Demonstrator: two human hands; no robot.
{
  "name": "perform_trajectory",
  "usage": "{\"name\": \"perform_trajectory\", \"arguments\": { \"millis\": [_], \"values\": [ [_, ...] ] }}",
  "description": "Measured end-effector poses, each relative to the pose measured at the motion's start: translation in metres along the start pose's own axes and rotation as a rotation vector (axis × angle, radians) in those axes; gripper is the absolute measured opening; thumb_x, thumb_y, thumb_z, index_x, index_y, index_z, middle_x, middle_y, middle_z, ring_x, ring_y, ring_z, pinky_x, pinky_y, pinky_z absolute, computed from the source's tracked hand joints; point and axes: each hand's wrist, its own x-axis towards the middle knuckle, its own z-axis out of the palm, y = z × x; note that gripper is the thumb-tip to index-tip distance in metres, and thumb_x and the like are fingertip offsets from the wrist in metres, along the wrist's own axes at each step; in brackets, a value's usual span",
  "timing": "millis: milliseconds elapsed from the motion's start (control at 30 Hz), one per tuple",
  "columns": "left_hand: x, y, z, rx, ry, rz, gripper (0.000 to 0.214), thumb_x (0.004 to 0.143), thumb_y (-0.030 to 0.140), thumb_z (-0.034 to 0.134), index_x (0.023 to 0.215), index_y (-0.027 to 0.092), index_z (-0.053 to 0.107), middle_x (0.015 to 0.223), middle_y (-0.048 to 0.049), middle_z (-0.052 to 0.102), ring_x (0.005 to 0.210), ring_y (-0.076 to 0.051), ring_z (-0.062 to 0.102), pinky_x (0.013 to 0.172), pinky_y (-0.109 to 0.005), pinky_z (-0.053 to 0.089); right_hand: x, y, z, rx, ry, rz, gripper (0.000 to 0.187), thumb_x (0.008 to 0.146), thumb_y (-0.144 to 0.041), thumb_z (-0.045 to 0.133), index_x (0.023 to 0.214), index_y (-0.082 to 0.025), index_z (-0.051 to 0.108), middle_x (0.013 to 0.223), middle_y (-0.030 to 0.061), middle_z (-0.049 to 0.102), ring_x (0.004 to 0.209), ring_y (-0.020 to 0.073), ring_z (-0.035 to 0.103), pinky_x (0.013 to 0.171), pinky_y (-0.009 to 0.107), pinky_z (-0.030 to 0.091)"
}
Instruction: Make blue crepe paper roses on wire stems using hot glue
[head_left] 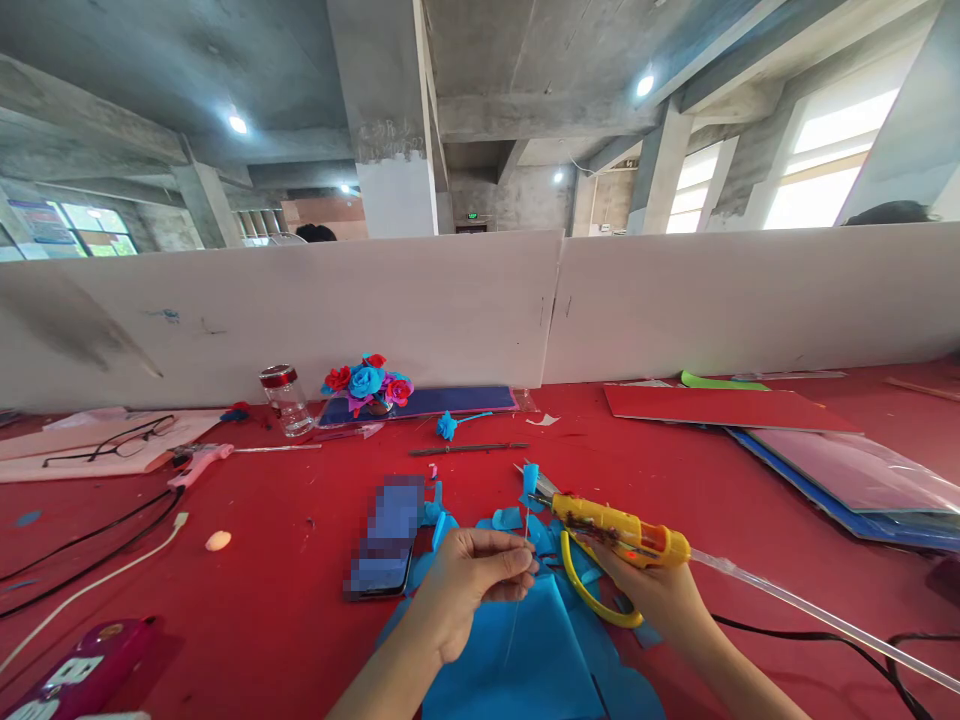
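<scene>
My left hand (480,575) is closed in a pinch on a thin stem (527,527). A curled blue petal (531,480) sits at the stem's upper end. In my right hand (660,590) is a yellow hot glue gun (619,528), its nozzle at the petal's lower right side. A long clear glue stick (787,600) sticks out from the gun's back. Yellow-handled scissors (577,580) lie beneath the gun, their blades pointing away from me. Below both hands are blue sheets (510,650), with cut blue pieces (506,518) around them.
Left of the sheets lies a phone (386,540). Farther back stand a bunch of paper flowers (367,382) and a glass jar (289,400); a blue flower (448,427) lies nearby. A pink glue gun (202,463) and cables are at left, coloured sheets (735,408) at right. A white partition (375,300) borders the table.
</scene>
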Motion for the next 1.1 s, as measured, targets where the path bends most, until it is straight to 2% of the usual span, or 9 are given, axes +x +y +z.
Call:
{"name": "perform_trajectory", "arguments": {
  "millis": [333, 500, 600, 667, 833, 1100],
  "values": [
    [0.0004, -0.0003, 0.0025, 0.019, 0.034, 0.035, 0.026, 0.051, 0.03, 0.08, 0.067, 0.01, 0.072, 0.059, -0.0053, 0.067, 0.056, -0.013, 0.059, 0.057, -0.024, 0.049, 0.0005, 0.0, 0.0007, -0.037, -0.04, -0.038, 0.031, 0.063, -0.045, 0.067, 0.073, -0.016, 0.067, 0.068, 0.0061, 0.068, 0.066, 0.0226, 0.064, 0.059, 0.03, 0.054],
    [0.0018, -0.0007, 0.0004, 0.015, 0.035, 0.036, 0.028, 0.052, 0.03, 0.08, 0.069, 0.01, 0.072, 0.061, -0.006, 0.067, 0.056, -0.012, 0.06, 0.058, -0.024, 0.049, -0.0012, -0.0014, 0.0027, -0.026, -0.042, -0.012, 0.026, 0.062, -0.041, 0.069, 0.058, -0.017, 0.062, 0.046, 0.0001, 0.057, 0.053, 0.0178, 0.059, 0.043, 0.023, 0.048],
    [0.002, -0.0004, -0.0022, -0.004, 0.021, 0.021, 0.028, 0.052, 0.03, 0.08, 0.07, 0.01, 0.072, 0.063, -0.0063, 0.068, 0.058, -0.012, 0.06, 0.058, -0.023, 0.049, -0.0027, -0.004, 0.0025, 0.002, -0.023, -0.004, 0.027, 0.061, -0.043, 0.069, 0.057, -0.017, 0.063, 0.045, -0.0002, 0.056, 0.046, 0.015, 0.056, 0.037, 0.021, 0.043],
    [0.0019, -0.0004, -0.0036, -0.023, 0.004, 0.011, 0.027, 0.053, 0.03, 0.08, 0.071, 0.011, 0.072, 0.064, -0.006, 0.068, 0.058, -0.012, 0.06, 0.059, -0.023, 0.049, -0.0022, -0.0053, 0.0009, 0.028, -0.015, 0.002, 0.028, 0.06, -0.043, 0.069, 0.063, -0.016, 0.066, 0.051, 0.0017, 0.061, 0.048, 0.0159, 0.057, 0.037, 0.021, 0.044],
    [0.001, -0.0004, -0.0029, -0.029, -0.011, 0.004, 0.025, 0.053, 0.028, 0.08, 0.068, 0.011, 0.072, 0.061, -0.0046, 0.067, 0.056, -0.011, 0.059, 0.058, -0.022, 0.049, 0.0025, -0.0023, -0.0036, 0.041, -0.024, -0.021, 0.03, 0.059, -0.043, 0.071, 0.069, -0.016, 0.069, 0.065, 0.0058, 0.068, 0.062, 0.0214, 0.063, 0.054, 0.028, 0.054],
    [0.001, 0.0002, -0.0006, 0.011, 0.028, 0.035, 0.026, 0.051, 0.029, 0.081, 0.067, 0.01, 0.072, 0.058, -0.0047, 0.066, 0.055, -0.012, 0.059, 0.055, -0.022, 0.049, -0.0007, 0.0009, 0.0029, 0.001, 0.006, -0.01, 0.03, 0.06, -0.044, 0.07, 0.069, -0.016, 0.068, 0.054, 0.0024, 0.062, 0.056, 0.0194, 0.061, 0.044, 0.023, 0.049]
  ]
}}
